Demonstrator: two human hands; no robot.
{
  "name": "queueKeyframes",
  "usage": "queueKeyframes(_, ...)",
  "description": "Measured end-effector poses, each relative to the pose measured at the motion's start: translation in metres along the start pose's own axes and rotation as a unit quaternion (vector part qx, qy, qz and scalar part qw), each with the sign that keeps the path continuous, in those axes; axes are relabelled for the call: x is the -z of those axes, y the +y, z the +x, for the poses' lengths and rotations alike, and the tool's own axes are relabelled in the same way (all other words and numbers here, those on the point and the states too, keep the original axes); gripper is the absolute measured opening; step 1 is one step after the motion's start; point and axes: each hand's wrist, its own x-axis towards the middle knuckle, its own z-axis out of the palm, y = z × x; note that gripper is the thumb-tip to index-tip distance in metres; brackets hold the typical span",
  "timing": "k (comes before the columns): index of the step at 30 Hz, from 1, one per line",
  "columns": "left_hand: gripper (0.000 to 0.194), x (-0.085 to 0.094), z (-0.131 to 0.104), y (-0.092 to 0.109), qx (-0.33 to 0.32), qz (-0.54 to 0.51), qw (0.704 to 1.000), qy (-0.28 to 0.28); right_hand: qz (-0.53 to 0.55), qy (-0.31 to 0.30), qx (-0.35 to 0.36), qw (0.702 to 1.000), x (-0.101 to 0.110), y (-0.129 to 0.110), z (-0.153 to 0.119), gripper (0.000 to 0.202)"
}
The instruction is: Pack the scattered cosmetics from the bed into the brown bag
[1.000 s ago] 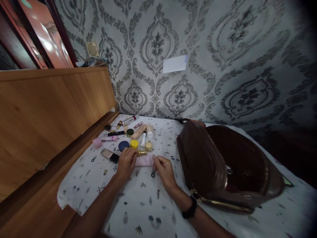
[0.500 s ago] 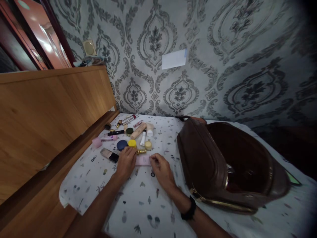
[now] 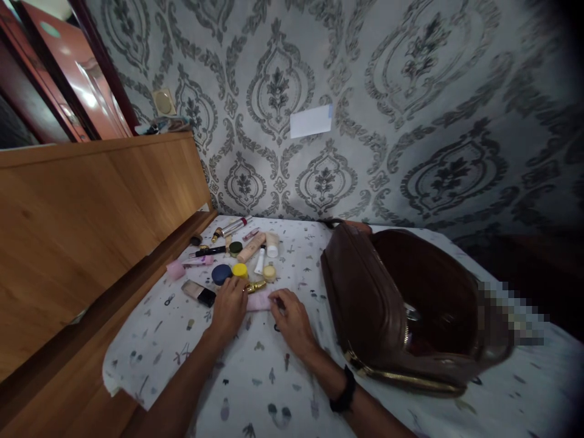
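In the head view, the left end of the pink tube (image 3: 259, 300) is hidden by the left hand (image 3: 231, 309), and its lettering is too faint to read. The gold stick (image 3: 256, 286) is partly covered by the same hand. The inside of the bag (image 3: 356, 292) is mostly too dark to make out, and a blocky blur (image 3: 511, 313) hides part of its right side. Small items at the sheet's far left corner overlap, and some cannot be told apart. Both forearms are cut off by the bottom edge.

The left hand is half curled, palm down, fingertips at the tube's left end and beside the gold stick; whether it grips either cannot be told. The right hand (image 3: 292, 322) is loosely bent, thumb and fingers slightly parted at the tube's right end; a firm pinch cannot be made out. The tube lies across the sheet (image 3: 246, 377) between the hands, just nearer the person than the gold stick and cream jar (image 3: 269, 274).
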Motion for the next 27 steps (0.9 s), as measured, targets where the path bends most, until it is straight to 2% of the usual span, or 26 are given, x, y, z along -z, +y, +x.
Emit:
queueKeyframes(8,0.018,-0.003,0.000,0.002,0.021,0.041,0.999,-0.027,0.002,-0.002,-0.001,1.000,0.000,0.004,-0.001,0.014)
queueKeyframes(15,0.016,0.003,0.009,0.011,-0.015,0.100,0.995,-0.011,-0.005,0.003,0.006,1.000,0.000,0.001,-0.001,0.014)
queueKeyframes(17,0.016,0.006,0.022,0.014,-0.026,0.096,0.995,-0.024,-0.007,0.007,0.007,1.000,0.000,0.001,-0.001,0.014)
queueKeyframes(21,0.021,0.007,0.059,0.018,-0.019,0.099,0.991,-0.086,-0.005,0.009,0.007,1.000,-0.001,0.002,-0.001,0.015)
queueKeyframes(27,0.028,-0.009,0.109,0.021,0.032,0.108,0.985,-0.128,-0.005,0.010,0.001,1.000,0.000,0.002,-0.001,0.016)
